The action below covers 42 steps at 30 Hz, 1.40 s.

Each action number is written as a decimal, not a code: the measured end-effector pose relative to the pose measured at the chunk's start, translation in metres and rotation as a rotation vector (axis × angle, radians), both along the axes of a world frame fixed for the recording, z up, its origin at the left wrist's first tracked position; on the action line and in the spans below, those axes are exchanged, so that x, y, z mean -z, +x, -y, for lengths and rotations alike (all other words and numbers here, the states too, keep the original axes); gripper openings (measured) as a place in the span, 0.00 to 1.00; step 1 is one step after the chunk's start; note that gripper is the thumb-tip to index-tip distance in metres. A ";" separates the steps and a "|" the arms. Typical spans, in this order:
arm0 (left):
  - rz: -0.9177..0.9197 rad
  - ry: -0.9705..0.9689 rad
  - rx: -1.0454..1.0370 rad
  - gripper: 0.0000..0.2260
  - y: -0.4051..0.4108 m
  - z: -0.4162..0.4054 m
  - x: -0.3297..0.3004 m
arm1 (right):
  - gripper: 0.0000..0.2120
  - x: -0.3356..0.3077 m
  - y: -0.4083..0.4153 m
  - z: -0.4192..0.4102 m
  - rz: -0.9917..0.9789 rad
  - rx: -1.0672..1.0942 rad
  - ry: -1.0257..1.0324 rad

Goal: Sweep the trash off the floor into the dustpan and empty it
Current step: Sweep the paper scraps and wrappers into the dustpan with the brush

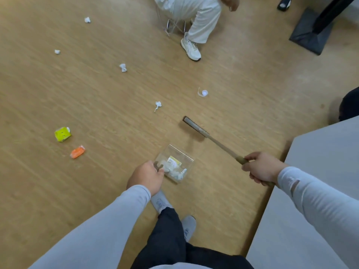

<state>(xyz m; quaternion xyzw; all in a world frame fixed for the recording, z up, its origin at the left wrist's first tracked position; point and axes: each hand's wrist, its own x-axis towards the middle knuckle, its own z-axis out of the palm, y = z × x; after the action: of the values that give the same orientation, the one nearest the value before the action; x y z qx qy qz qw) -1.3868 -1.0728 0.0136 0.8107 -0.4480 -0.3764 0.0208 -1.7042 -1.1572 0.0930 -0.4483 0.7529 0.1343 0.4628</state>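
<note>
The left hand (146,176) grips the handle of the clear dustpan (175,164), hiding most of it; the trash inside is blurred (white paper, something yellow). The right hand (259,167) is closed around the broom (208,137) stick, head ahead of it. Paper balls (123,67) lie beyond.

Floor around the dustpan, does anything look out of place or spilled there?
Yes. Trash is scattered on the floor: crumpled paper wads, a yellow carton, an orange wrapper and a tape roll. The clear dustpan already holds some.
</note>
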 end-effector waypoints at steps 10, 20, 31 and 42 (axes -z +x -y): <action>-0.061 -0.030 -0.005 0.09 0.021 0.111 -0.008 | 0.07 -0.002 0.014 0.108 -0.019 0.126 -0.060; -0.083 -0.049 -0.096 0.08 -0.021 0.212 -0.007 | 0.08 0.006 -0.003 0.240 -0.037 0.086 -0.155; -0.044 0.082 -0.197 0.10 -0.073 0.319 0.032 | 0.11 0.051 -0.039 0.432 -0.091 -0.057 -0.093; 0.029 0.127 -0.133 0.09 -0.100 0.371 0.047 | 0.12 0.069 -0.051 0.462 -0.153 -0.332 0.102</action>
<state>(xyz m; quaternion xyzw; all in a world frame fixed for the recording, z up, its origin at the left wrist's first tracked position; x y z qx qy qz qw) -1.4865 -1.4443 -0.0332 0.8436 -0.3688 -0.3901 -0.0124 -1.7555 -1.6194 0.0238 -0.5306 0.6939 0.2805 0.3978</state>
